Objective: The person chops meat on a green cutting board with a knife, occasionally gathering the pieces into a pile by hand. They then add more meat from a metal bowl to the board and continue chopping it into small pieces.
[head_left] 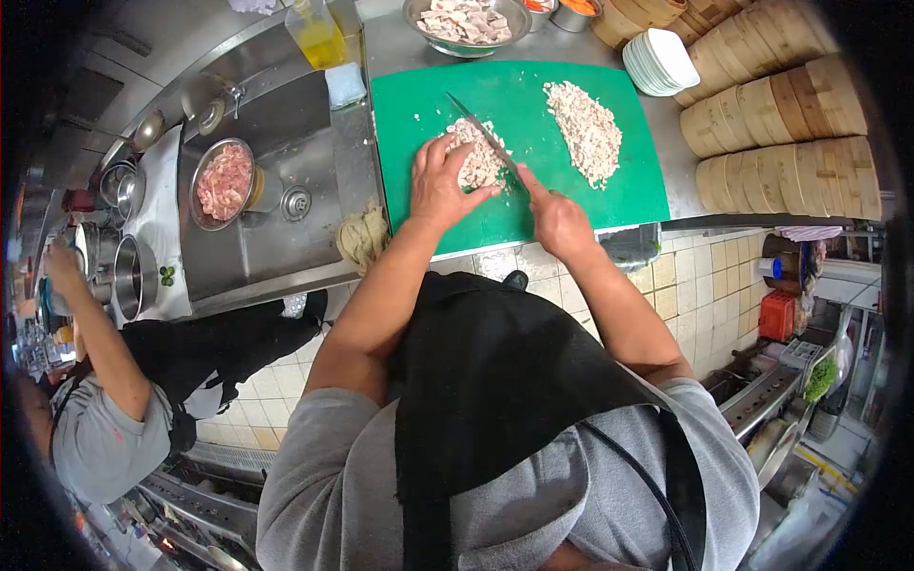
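Head view. Green board (519, 81): flat, smooth, matte, laid on the desk (678, 181) of brushed grey metal.

Knife (487, 135): long, narrow, pointed metal blade, set diagonally across the small heap (483, 169) of pale, finely chopped, moist-looking bits on the board.

Right hand (562, 224): fingers closed around the knife's handle, at the near end of the blade.

Left hand (441, 183): fingers spread and curved, holding no tool, at the near left side of the small heap, fingertips against its bits.

Large heap (586, 133): same pale bits, elongated mound, on the board, right of the knife and apart from the small heap.

Round metal bowl (520, 21): beyond the board, filled with larger pale pieces (465, 21).

White plates (659, 63): smooth, stacked, right of the board. Steamers (790, 181): round, woven bamboo, in tan stacks.

Sink (286, 233): steel, left of the board; at its left, a metal bowl (202, 215) of glossy pink meat (225, 181).

Bottle (318, 38): clear, yellow liquid inside. Cloth (362, 238): yellowish, crumpled, at the sink's near right corner.
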